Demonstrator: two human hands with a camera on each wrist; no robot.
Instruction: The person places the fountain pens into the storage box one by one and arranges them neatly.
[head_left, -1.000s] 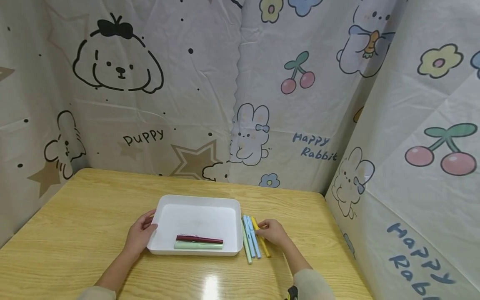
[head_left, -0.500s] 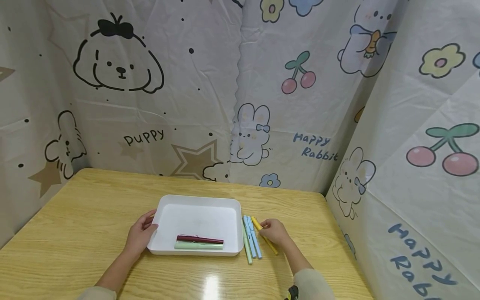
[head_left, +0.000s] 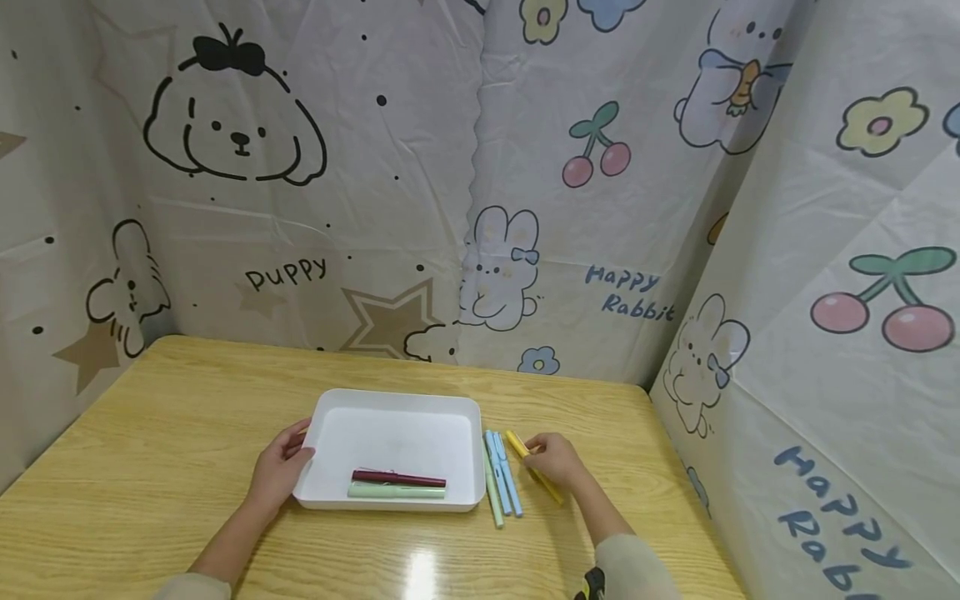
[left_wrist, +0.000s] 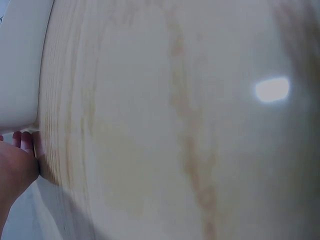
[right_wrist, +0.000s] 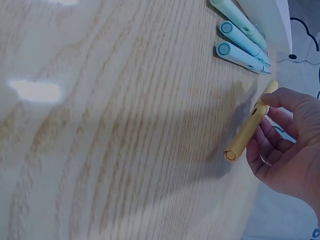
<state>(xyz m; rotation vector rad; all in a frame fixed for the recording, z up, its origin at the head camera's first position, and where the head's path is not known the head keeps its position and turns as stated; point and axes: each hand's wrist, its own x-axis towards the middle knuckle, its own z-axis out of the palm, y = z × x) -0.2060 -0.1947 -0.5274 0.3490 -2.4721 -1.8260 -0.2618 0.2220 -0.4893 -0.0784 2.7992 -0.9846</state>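
Note:
My left hand grips the left edge of a white tray, thumb at the rim. In the left wrist view that hand shows only partly beside the tray's corner. A dark red pen and a light green pen lie side by side along the tray's near side. Right of the tray, my right hand pinches a yellow pen between thumb and fingers. The pen slants, and its shadow falls on the table beside it.
Between the tray and the right hand, two light blue pens and another light green pen lie close together on the wooden table. Printed cloth hangs along the back and both sides of the table.
The yellow pen has shifted right, away from the blue pens, and turned to a steeper slant in my right hand. My left hand and the tray stay in place.

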